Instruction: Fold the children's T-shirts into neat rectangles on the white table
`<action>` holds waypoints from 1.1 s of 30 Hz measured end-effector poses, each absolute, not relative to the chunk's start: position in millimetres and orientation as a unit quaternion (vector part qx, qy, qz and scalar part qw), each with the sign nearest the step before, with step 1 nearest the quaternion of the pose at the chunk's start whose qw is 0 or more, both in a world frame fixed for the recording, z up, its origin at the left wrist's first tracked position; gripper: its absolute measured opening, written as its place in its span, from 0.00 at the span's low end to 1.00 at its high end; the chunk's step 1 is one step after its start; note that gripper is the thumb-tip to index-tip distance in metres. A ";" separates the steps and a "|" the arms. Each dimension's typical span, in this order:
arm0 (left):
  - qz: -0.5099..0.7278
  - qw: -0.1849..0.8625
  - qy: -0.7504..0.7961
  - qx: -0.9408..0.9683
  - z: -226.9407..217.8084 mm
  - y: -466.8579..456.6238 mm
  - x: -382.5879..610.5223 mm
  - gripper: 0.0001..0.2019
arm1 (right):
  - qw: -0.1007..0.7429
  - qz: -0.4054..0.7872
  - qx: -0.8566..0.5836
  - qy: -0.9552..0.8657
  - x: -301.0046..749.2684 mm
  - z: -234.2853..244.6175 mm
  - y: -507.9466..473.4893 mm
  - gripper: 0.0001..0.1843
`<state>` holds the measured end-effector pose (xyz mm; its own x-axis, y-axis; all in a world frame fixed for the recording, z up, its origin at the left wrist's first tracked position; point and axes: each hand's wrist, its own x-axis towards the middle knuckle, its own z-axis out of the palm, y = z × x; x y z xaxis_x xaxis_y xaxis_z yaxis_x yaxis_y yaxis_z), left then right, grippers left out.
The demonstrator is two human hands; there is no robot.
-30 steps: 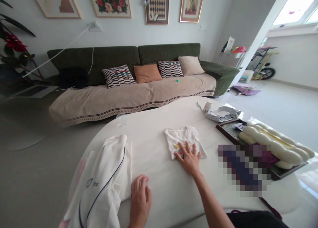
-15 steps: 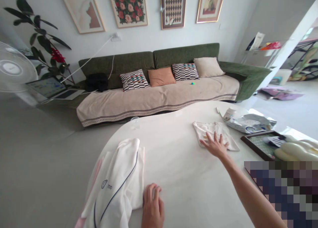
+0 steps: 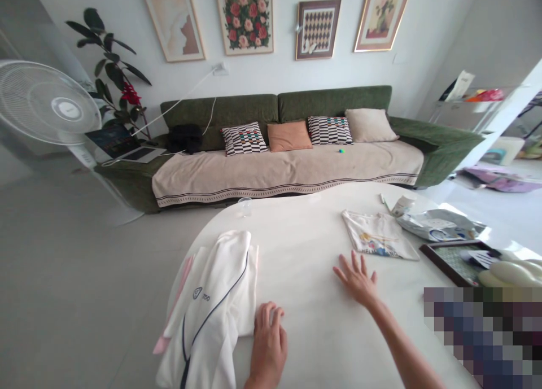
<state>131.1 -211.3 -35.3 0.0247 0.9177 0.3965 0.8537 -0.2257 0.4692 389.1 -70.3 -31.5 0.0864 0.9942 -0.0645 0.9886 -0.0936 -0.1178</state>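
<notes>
My left hand [image 3: 267, 344] rests on the white table with curled fingers, against the right edge of a folded white garment with navy piping [image 3: 212, 304]. It does not appear to grip the cloth. My right hand [image 3: 358, 282] lies open with its fingers spread, just below a folded white printed T-shirt [image 3: 376, 235] and apart from it. The T-shirt lies flat on the white table top [image 3: 309, 265], its colourful print facing up.
At the table's far right stand a dark-framed tray [image 3: 449, 262], a crumpled plastic packet [image 3: 440, 224] and a small white box [image 3: 402, 206]. A clear glass [image 3: 244, 206] stands near the far edge. A pixelated patch covers the lower right corner.
My right hand has come off the T-shirt and moved towards me, leaving the print uncovered. The whole view has shifted, with the room sliding right and down.
</notes>
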 end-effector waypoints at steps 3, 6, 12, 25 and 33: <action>0.330 0.049 0.622 0.708 -27.3 -214.4 130.4 0.16 | 0.041 0.061 -0.718 -0.692 332.9 -49.4 -151.3 0.35; 0.322 0.067 0.619 0.713 -15.3 -222.2 129.7 0.12 | 0.063 0.061 -0.684 -0.724 290.8 -55.2 -228.0 0.36; 0.323 0.089 0.597 0.729 8.3 -232.6 124.9 0.15 | 0.061 0.103 -0.653 -0.748 269.9 -35.8 -289.8 0.32; 0.289 0.077 0.675 0.675 -0.3 -317.9 -2.8 0.19 | 0.136 0.257 -0.596 -0.749 224.1 14.0 -293.7 0.22; 0.311 0.072 0.661 0.679 -32.3 -343.0 0.2 0.21 | 0.178 0.460 -0.498 -0.713 138.2 43.6 -280.6 0.04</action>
